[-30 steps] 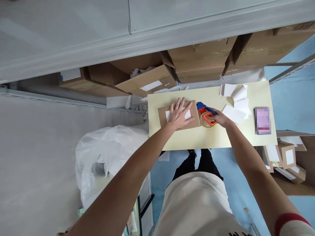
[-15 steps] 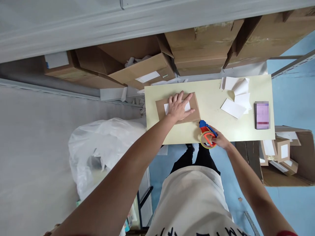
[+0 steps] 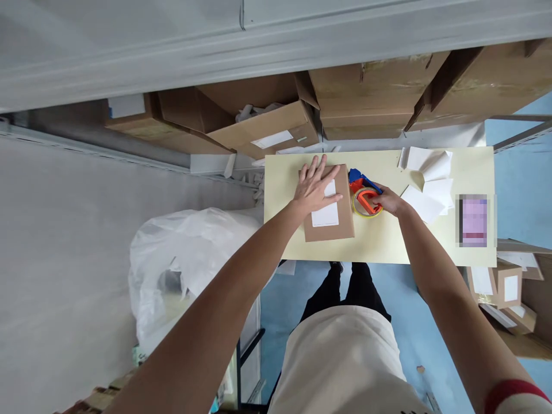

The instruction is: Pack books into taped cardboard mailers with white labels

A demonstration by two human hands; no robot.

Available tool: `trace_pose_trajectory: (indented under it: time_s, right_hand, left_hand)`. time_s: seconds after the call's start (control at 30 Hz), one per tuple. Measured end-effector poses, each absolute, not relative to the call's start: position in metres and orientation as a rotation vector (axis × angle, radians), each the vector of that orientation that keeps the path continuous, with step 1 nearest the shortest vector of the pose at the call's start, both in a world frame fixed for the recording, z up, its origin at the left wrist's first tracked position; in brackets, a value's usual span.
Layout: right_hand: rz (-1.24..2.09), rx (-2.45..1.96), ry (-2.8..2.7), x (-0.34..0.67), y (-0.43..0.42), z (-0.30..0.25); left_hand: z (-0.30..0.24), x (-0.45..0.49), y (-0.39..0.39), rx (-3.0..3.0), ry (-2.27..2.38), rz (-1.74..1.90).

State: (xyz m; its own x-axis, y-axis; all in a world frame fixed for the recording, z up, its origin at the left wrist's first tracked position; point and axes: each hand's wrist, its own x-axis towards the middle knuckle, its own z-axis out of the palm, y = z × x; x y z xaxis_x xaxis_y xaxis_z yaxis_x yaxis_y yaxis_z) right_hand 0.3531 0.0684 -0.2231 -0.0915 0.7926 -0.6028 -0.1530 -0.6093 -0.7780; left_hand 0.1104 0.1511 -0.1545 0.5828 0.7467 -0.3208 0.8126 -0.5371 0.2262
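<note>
A brown cardboard box (image 3: 330, 233) with a white label (image 3: 325, 215) lies on the pale yellow table (image 3: 276, 172). My left hand (image 3: 313, 187) rests flat on its upper left part, fingers spread, covering some of the label. Wrapped round the handle of a red and blue tape dispenser (image 3: 359, 183) is my right hand (image 3: 388, 200). The yellow-edged tape roll faces up, and the blue head is at the box's right edge; whether it touches the cardboard I cannot tell.
White papers (image 3: 431, 184) and a blurred purple item (image 3: 474, 221) lie at the table's right. Large cartons (image 3: 366, 98) line the shelf behind. An open carton (image 3: 545, 293) with small labelled boxes stands at lower right, and a white plastic bag (image 3: 190, 247) at left.
The box has turned about a quarter turn under my left hand, so its long side now points toward me. My right hand has carried the tape dispenser farther up the table, alongside the box.
</note>
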Motion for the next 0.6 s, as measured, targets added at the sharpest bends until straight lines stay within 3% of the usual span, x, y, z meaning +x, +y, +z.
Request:
trace_pose_trajectory:
  time_s: [0.23, 0.47, 0.6]
  right_hand:
    - [1.717, -1.56, -0.817, 0.352, 0.045, -0.219]
    - [1.881, -1.572, -0.693, 0.317, -0.1, -0.216]
    - [1.698, -1.677, -0.605, 0.273, -0.14, -0.221]
  left_hand:
    - [-0.158, 0.114, 0.156, 2.471, 1.243, -0.237]
    - [-0.155, 0.115, 0.154, 2.501, 1.274, -0.226]
    - [-0.155, 0.117, 0.152, 2.472, 1.354, -0.227]
